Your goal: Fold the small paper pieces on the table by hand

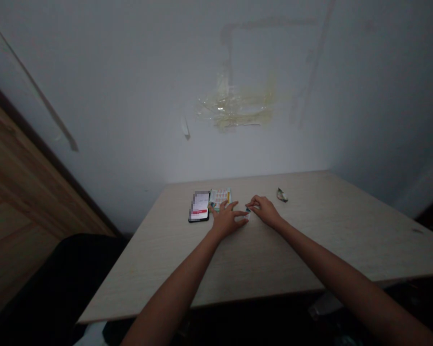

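Observation:
A small folded piece of paper (248, 215) with blue and white on it sits between my hands, near the middle of the pale wood-grain table (274, 254). My left hand (226, 220) has its fingers spread, with two fingertips at the paper. My right hand (263, 211) pinches the paper's far side with its fingertips. A black smartphone (199, 206) lies to the left of a colourful printed card (220, 198), whose lower edge is close to my left hand. A crumpled scrap of paper or foil (282, 195) lies further right.
The table's far side meets a white wall (130, 120) marked with old tape residue (236, 108). A wooden panel (21, 192) stands at the left. A dark chair back (65, 274) is at the lower left, near the table's front corner.

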Demonstrator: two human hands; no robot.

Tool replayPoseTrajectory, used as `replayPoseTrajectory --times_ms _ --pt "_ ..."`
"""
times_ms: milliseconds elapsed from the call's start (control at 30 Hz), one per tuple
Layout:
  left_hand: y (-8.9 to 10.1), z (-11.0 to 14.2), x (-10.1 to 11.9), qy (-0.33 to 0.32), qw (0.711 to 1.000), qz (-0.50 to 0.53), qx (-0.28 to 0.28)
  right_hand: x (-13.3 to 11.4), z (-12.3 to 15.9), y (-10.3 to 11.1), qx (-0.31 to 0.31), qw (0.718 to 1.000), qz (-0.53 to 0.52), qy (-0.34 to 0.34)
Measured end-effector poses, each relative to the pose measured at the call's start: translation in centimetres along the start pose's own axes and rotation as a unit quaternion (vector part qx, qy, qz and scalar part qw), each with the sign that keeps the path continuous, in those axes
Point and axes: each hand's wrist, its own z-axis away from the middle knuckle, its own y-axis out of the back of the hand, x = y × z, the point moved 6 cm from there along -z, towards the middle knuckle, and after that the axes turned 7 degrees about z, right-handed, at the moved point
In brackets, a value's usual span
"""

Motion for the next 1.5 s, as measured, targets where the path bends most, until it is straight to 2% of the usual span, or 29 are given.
replayPoseTrajectory --times_ms 167,367,500,700,1033,1500 --pt "0.0 0.2 0.3 -0.010 1.000 -0.015 0.021 0.0 0.2 0.0 -0.007 1.000 -0.015 -0.001" --pt "0.1 0.3 0.4 0.001 0.998 -0.044 0.051 -0.3 0.4 0.4 0.006 0.999 0.034 0.033" --pt "0.0 0.2 0.1 0.014 0.998 -0.046 0.043 -1.0 0.6 0.1 -0.016 0.995 0.075 0.063" --pt "0.1 0.0 0.0 0.025 0.999 -0.042 0.024 -1.0 0.4 -0.1 -0.032 0.992 0.113 0.039" --pt "0.0 0.0 -0.2 0.036 0.998 -0.032 0.028 -0.7 0.6 -0.3 -0.043 0.993 0.102 0.044" --pt "-0.1 0.1 -0.3 0.032 0.998 -0.046 0.031 -0.1 0.8 -0.8 -0.057 0.992 0.077 0.086"
